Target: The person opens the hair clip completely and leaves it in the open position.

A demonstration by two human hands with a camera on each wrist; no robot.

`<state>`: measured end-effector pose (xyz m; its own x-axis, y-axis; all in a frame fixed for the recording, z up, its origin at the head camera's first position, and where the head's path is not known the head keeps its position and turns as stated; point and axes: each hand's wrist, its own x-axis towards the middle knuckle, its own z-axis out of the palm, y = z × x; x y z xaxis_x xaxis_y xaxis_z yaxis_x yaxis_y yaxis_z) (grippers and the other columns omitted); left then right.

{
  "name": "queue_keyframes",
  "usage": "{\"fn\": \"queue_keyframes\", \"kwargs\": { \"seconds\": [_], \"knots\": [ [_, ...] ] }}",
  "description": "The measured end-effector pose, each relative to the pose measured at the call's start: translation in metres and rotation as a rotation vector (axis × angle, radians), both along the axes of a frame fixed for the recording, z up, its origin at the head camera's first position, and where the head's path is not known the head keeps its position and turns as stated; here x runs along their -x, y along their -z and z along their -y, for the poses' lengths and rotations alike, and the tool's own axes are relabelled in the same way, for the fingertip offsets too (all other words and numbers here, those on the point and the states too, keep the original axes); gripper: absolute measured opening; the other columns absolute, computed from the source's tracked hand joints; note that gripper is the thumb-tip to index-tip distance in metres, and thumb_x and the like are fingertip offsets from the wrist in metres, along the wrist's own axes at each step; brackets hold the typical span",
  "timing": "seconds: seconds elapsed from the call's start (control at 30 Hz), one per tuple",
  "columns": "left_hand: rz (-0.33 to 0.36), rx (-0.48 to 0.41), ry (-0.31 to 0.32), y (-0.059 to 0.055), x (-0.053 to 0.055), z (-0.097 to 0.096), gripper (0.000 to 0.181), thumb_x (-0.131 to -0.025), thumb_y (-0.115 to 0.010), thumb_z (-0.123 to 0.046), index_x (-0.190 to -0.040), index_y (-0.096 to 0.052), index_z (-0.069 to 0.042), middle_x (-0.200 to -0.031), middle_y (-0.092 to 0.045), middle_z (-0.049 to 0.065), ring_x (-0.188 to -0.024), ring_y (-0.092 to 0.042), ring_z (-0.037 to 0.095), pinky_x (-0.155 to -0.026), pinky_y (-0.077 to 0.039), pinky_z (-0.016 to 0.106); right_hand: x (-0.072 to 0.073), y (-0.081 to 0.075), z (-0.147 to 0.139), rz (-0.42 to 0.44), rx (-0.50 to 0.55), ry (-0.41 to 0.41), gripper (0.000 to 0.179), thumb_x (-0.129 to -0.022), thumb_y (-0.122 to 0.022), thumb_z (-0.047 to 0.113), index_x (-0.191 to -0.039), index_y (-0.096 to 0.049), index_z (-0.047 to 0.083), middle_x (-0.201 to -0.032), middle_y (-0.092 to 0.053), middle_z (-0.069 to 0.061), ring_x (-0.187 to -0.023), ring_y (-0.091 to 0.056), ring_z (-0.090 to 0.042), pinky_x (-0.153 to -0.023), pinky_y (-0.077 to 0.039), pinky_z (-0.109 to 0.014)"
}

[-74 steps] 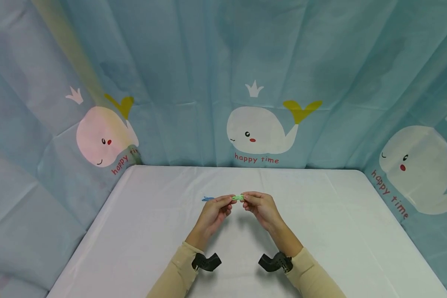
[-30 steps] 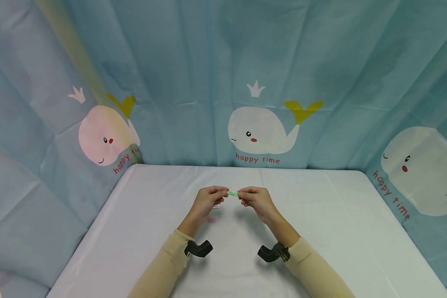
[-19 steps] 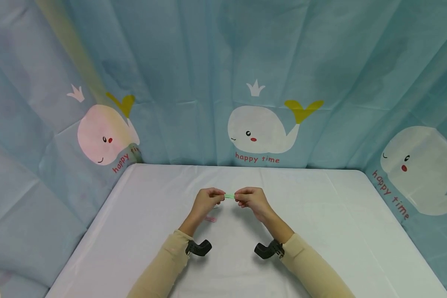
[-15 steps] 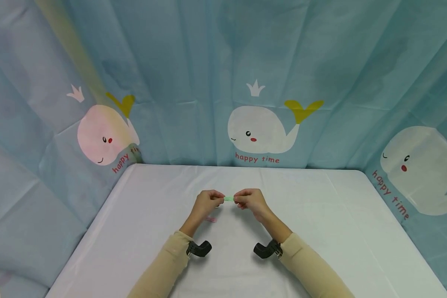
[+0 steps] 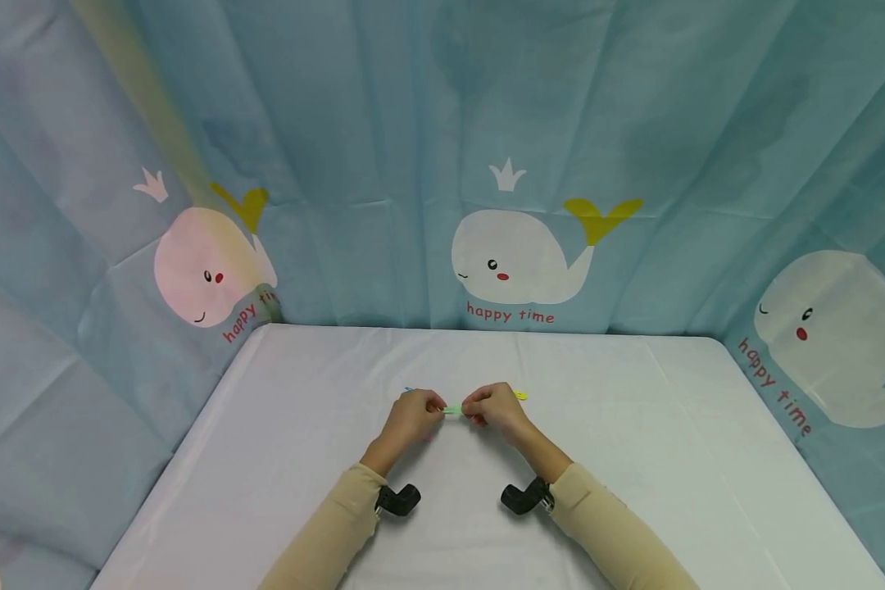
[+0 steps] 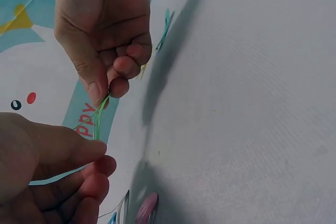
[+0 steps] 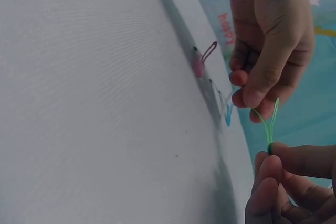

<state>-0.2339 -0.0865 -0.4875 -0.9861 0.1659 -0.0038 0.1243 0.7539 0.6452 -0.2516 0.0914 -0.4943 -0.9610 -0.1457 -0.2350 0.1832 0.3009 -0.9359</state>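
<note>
A green snap hair clip (image 5: 453,410) spans the gap between my two hands. My left hand (image 5: 410,416) pinches one end of it, thumb against fingers, and my right hand (image 5: 496,403) pinches the other. In the right wrist view the green clip's two arms spread apart in a V. Under and beside my left hand lies a pink hair clip (image 7: 199,66), mostly hidden in the head view. A blue clip (image 5: 409,389) shows just behind that hand. Behind my right hand lies a yellow clip (image 5: 519,396).
A teal clip (image 6: 166,25) lies on the table beyond my right hand in the left wrist view. A whitish clip (image 6: 124,208) lies near the pink one. The table has a white cloth (image 5: 634,475); a blue whale-print curtain (image 5: 354,246) hangs behind.
Both hands have come down and slightly nearer, still holding the green hair clip between them. The blue and yellow clips now show behind the hands, and the pink one is more covered.
</note>
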Motion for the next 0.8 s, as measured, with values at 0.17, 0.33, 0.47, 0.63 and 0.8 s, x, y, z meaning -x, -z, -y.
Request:
{"fn": "queue_keyframes", "kwargs": {
  "seconds": [0.17, 0.33, 0.47, 0.63, 0.8],
  "knots": [
    [-0.073, 0.092, 0.043, 0.005, -0.002, -0.001, 0.005, -0.085, -0.069, -0.008, -0.087, -0.074, -0.008, -0.076, -0.067, 0.000, -0.067, -0.057, 0.009, -0.062, -0.046, 0.025, 0.000, 0.007, 0.001, -0.024, -0.092, -0.030, 0.006, -0.083, -0.071, 0.003, -0.080, -0.073, -0.002, -0.060, -0.063, -0.001, -0.050, -0.053, -0.009, -0.049, -0.043, -0.023],
    [-0.107, 0.155, 0.082, 0.008, -0.005, -0.001, 0.005, -0.085, -0.068, -0.007, -0.086, -0.073, -0.009, -0.077, -0.068, 0.001, -0.069, -0.059, 0.012, -0.063, -0.047, 0.026, -0.001, 0.011, 0.002, -0.036, -0.135, -0.050, 0.007, -0.082, -0.071, 0.003, -0.077, -0.073, -0.001, -0.059, -0.063, -0.001, -0.049, -0.052, -0.010, -0.048, -0.042, -0.023],
    [-0.107, 0.182, 0.110, 0.008, -0.006, -0.002, 0.005, -0.085, -0.069, -0.007, -0.086, -0.073, -0.008, -0.078, -0.069, 0.002, -0.070, -0.061, 0.014, -0.063, -0.048, 0.027, -0.002, 0.011, 0.003, -0.049, -0.157, -0.075, 0.007, -0.082, -0.070, 0.002, -0.077, -0.073, -0.001, -0.058, -0.062, 0.000, -0.049, -0.051, -0.009, -0.048, -0.042, -0.023],
    [-0.110, 0.220, 0.113, 0.008, -0.007, -0.004, 0.005, -0.085, -0.069, -0.006, -0.083, -0.073, -0.009, -0.076, -0.069, 0.002, -0.067, -0.060, 0.013, -0.061, -0.048, 0.026, -0.004, 0.011, 0.004, -0.076, -0.188, -0.090, 0.007, -0.082, -0.070, 0.001, -0.076, -0.074, -0.001, -0.056, -0.060, 0.001, -0.049, -0.050, -0.008, -0.047, -0.041, -0.022],
    [-0.130, 0.255, 0.107, 0.007, -0.009, -0.007, 0.005, -0.082, -0.069, -0.002, -0.082, -0.072, -0.007, -0.075, -0.070, 0.004, -0.066, -0.062, 0.016, -0.061, -0.049, 0.028, -0.006, 0.012, 0.004, -0.100, -0.221, -0.103, 0.006, -0.080, -0.072, 0.002, -0.074, -0.074, 0.000, -0.054, -0.060, 0.001, -0.046, -0.049, -0.008, -0.046, -0.040, -0.022]
  ]
}}
